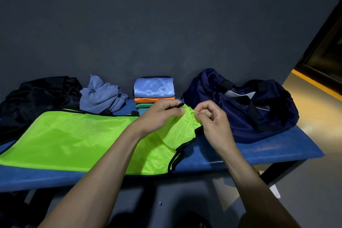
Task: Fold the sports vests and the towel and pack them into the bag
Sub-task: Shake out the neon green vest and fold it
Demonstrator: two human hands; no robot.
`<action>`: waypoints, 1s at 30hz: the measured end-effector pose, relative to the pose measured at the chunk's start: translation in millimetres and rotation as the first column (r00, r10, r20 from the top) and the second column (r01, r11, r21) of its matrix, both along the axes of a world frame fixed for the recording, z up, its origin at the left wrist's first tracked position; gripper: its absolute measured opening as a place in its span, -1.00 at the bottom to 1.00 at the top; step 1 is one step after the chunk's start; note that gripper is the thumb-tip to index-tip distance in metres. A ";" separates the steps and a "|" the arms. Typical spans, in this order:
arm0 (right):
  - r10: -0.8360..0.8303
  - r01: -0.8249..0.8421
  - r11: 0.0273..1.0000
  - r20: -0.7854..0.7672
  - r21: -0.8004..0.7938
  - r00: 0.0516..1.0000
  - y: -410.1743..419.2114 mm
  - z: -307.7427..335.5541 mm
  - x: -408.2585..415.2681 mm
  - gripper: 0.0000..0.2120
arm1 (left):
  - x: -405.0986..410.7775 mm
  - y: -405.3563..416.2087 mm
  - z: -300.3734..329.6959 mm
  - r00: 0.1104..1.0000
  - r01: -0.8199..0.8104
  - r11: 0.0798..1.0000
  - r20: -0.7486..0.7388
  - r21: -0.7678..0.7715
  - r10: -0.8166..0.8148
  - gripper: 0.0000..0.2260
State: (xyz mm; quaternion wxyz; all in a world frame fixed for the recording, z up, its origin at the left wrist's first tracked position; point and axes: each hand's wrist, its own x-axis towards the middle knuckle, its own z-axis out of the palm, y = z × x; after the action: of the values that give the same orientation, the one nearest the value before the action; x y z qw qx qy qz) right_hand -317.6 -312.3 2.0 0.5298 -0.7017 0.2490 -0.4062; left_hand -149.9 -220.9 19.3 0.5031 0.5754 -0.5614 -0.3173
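You are at the folding stage, with the lime-green vest [77, 135] spread flat along the blue bench [259, 152], its shoulder end toward the right. Your left hand [162, 114] pinches the black-trimmed strap at the vest's far right corner, and your right hand [212, 116] has its fingers curled, pinching the mesh just beside it. Judged from this, the strap is being straightened before the first fold; the next move likely calls for both hands to carry that end leftward over the body and lay the edges square.

Three folded vests [154, 91] (blue on orange on green) are stacked at the far edge. The grey-blue towel [100, 96] lies crumpled to their left, not yet folded. The navy bag [240, 105] sits at the right, near your hands, apparently open.

The black heap [37, 98] at far left is too dark to identify. The vest's left edge is cut off, and the bag's interior cannot be read.
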 end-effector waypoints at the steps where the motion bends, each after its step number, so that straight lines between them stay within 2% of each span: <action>1: -0.009 0.009 1.000 -0.013 -0.004 1.000 -1.0 0.1 -1.4 -0.87 | -1.6 -0.6 1.3 1.000 -0.007 1.000 -0.007 0.001 0.007 -0.76; 6: 0.011 -0.011 1.000 -0.072 -0.001 0.997 -4.6 -1.3 -9.9 -0.87 | -5.8 -7.0 1.5 0.999 -0.040 0.997 -0.007 -0.058 0.040 -0.78; 9: 0.127 -0.134 0.991 -0.180 -0.025 0.975 -6.2 0.5 -17.8 -0.73 | -8.1 -13.3 -0.1 0.997 -0.076 0.991 0.011 -0.107 0.077 -0.80; 12: 0.181 -0.201 0.978 -0.254 -0.056 0.950 -9.8 1.6 -24.9 -0.72 | -7.2 -16.1 -0.6 0.993 -0.113 0.985 0.006 -0.129 0.115 -0.77; 16: 0.122 -0.143 0.986 -0.214 -0.089 0.969 -13.8 0.0 -29.5 -0.73 | -9.7 -20.6 -3.7 0.985 -0.160 0.978 0.041 -0.131 0.167 -0.75; 19: 0.072 -0.106 0.982 -0.207 -0.157 0.976 -7.3 3.9 -28.4 -0.90 | -11.9 -22.6 -4.2 0.977 -0.200 0.968 0.045 -0.155 0.209 -0.73; 21: 0.049 -0.091 0.981 -0.230 -0.173 0.972 -5.0 2.6 -26.0 -0.78 | -12.1 -22.9 -4.4 0.976 -0.209 0.963 0.031 -0.171 0.217 -0.73; 23: 0.014 -0.063 0.982 -0.263 -0.178 0.965 -6.1 0.5 -22.7 -0.78 | -11.3 -22.4 -5.3 0.976 -0.212 0.962 0.017 -0.170 0.218 -0.75; 26: 0.035 -0.064 0.991 -0.231 -0.120 0.972 -13.7 1.1 -26.2 -0.93 | -9.3 -20.9 -6.8 0.975 -0.220 0.961 0.004 -0.165 0.224 -0.80; 30: 0.058 -0.070 0.996 -0.200 -0.057 0.978 -20.0 0.4 -28.6 -0.83 | -6.7 -21.6 -8.8 0.978 -0.201 0.955 0.012 -0.217 0.208 -0.85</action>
State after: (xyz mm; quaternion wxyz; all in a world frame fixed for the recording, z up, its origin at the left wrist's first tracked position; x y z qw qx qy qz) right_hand -346.3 -332.3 2.4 0.4924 -0.7629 0.2648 -0.3246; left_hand -156.5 -242.5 10.5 0.5825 0.5781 -0.5385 -0.1911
